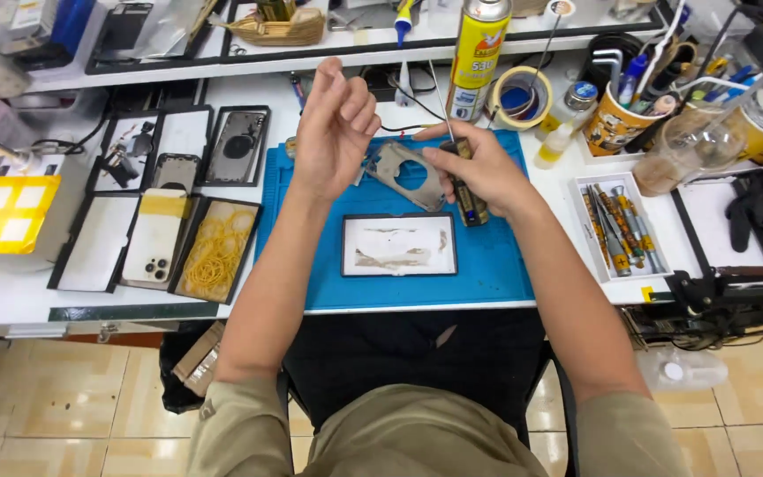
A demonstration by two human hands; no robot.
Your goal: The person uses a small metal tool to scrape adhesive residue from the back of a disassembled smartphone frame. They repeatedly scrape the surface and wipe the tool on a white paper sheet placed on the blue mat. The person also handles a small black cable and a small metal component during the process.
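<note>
Two hands over one blue mat (487, 265).
Your right hand (479, 168) pinches one screwdriver (465, 190) against a phone frame (408, 172) on the mat; your left hand (333, 128) hovers loosely curled, seemingly empty. One black tray (399, 245) lies just below.

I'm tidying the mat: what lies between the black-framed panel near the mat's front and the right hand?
In the head view, only bare blue mat lies between the panel and the right hand, which holds a screwdriver.
</note>
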